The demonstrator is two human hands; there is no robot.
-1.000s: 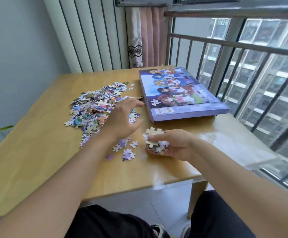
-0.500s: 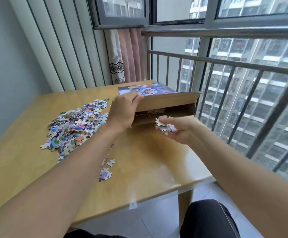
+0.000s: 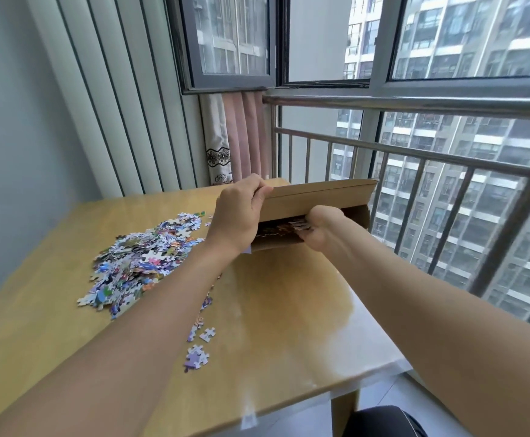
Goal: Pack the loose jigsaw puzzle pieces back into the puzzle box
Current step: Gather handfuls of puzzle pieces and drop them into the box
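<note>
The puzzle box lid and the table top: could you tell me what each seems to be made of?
The puzzle box lid, held up by the left hand, looks like plain cardboard: its underside is matte brown with folded edges. The table top looks like light wood or wood-look laminate with a glossy finish, since it reflects the window light; which one cannot be told.

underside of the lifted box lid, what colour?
Plain cardboard brown, unprinted, on the lid that the left hand holds up. Head view, the only one.
</note>
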